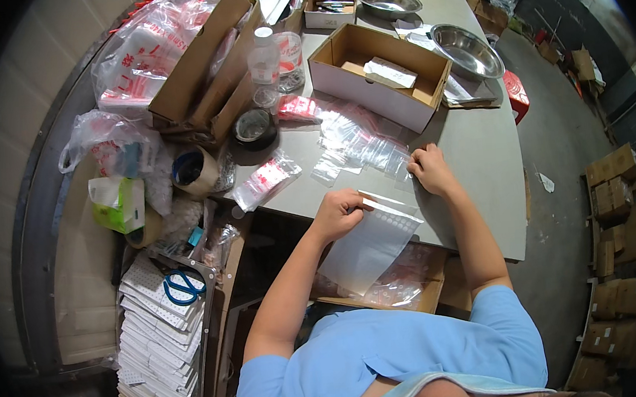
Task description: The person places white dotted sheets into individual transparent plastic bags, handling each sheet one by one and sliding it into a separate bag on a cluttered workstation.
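My left hand point(340, 213) is closed on the top edge of a whitish sheet of small round stickers point(368, 251). The sheet hangs over the table's front edge, with rows of pale dots along its upper part. To the right, my right hand point(430, 168) has its fingers pinched together at the near end of a spread of small clear plastic bags point(362, 138). Whether a bag or a sticker is between those fingertips is too small to tell. A bundle of red-printed clear bags point(267, 179) lies left of the spread.
Behind the bags stands an open cardboard box point(379, 80) with white paper inside. Metal bowls point(468, 51) sit farther back. A bottle point(263, 58), a tape roll point(194, 169) and bulky packs crowd the left. Below are blue scissors point(183, 287) on stacked paper and an open drawer point(435, 283).
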Action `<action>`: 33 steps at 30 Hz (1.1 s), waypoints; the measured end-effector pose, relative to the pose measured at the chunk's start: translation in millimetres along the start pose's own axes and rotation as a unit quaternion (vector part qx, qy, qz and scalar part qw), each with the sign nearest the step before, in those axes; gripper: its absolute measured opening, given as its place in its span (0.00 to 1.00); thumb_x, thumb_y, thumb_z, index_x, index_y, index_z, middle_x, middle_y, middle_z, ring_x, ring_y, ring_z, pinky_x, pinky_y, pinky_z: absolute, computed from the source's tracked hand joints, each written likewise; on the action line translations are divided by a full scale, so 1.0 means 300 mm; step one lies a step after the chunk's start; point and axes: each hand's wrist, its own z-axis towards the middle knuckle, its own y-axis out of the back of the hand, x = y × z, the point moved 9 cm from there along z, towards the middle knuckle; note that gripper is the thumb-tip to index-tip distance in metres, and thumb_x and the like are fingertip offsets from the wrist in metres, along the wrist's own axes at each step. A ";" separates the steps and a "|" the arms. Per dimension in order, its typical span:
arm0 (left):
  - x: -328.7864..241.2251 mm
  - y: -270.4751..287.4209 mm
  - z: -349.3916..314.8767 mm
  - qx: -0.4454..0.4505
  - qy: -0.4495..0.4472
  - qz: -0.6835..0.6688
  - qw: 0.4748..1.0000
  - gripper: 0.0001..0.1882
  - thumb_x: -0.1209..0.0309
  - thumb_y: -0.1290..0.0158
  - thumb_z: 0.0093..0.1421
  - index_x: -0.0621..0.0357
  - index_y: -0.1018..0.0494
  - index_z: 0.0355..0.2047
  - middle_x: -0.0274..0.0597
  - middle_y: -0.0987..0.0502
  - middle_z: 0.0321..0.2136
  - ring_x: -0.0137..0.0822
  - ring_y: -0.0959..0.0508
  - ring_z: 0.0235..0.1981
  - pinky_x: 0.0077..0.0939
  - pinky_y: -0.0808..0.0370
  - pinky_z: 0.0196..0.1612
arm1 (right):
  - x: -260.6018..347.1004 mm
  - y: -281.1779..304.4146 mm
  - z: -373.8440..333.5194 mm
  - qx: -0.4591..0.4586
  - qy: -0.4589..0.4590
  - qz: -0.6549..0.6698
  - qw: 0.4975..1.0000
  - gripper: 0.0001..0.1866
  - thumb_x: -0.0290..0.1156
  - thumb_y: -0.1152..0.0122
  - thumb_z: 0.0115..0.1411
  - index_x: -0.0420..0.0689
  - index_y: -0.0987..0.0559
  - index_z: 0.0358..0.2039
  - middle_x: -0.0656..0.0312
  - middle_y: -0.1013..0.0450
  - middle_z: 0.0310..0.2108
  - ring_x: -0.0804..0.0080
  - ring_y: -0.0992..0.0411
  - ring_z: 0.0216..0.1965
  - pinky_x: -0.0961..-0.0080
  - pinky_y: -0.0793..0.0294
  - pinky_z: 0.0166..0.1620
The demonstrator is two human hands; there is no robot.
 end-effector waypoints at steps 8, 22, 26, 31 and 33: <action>0.134 0.059 -0.034 -0.074 0.077 -0.282 0.953 0.15 0.83 0.56 0.48 0.69 0.22 0.33 0.38 0.21 0.30 0.26 0.25 0.32 0.19 0.30 0.40 | -0.073 0.081 -0.095 -0.076 -0.060 0.026 0.995 0.12 0.36 0.31 0.49 0.43 0.23 0.28 0.54 0.31 0.41 0.53 0.34 0.45 0.61 0.34 0.50; 0.257 0.130 -0.009 -0.113 -0.137 -0.762 0.623 0.12 0.62 0.50 0.62 0.59 0.27 0.31 0.43 0.30 0.28 0.37 0.33 0.33 0.24 0.35 0.39 | 0.341 0.030 -0.538 0.071 0.131 0.078 0.986 0.24 0.32 0.27 0.44 0.45 0.27 0.41 0.56 0.32 0.42 0.55 0.32 0.44 0.63 0.33 0.49; 0.128 0.023 0.032 -0.109 -0.120 -0.776 0.609 0.12 0.62 0.50 0.62 0.58 0.26 0.31 0.43 0.29 0.28 0.36 0.33 0.33 0.24 0.35 0.40 | 0.364 -0.055 -0.483 0.078 0.054 0.345 0.934 0.30 0.30 0.30 0.53 0.42 0.35 0.52 0.52 0.30 0.45 0.58 0.29 0.45 0.63 0.31 0.52; 0.003 -0.056 0.035 -0.078 -0.046 -0.752 0.652 0.18 0.58 0.54 0.65 0.55 0.28 0.48 0.44 0.26 0.39 0.37 0.29 0.43 0.29 0.30 0.50 | 0.455 -0.182 -0.437 0.153 0.009 0.603 0.783 0.37 0.22 0.37 0.58 0.52 0.50 0.59 0.54 0.30 0.41 0.71 0.29 0.43 0.72 0.28 0.48; -0.116 -0.096 -0.071 -0.164 0.126 -0.684 0.700 0.23 0.55 0.56 0.67 0.54 0.33 0.56 0.43 0.26 0.47 0.38 0.28 0.51 0.34 0.30 0.55 | 0.453 -0.161 -0.435 0.156 -0.011 0.630 0.761 0.35 0.21 0.39 0.58 0.53 0.48 0.58 0.55 0.30 0.40 0.73 0.28 0.41 0.75 0.27 0.46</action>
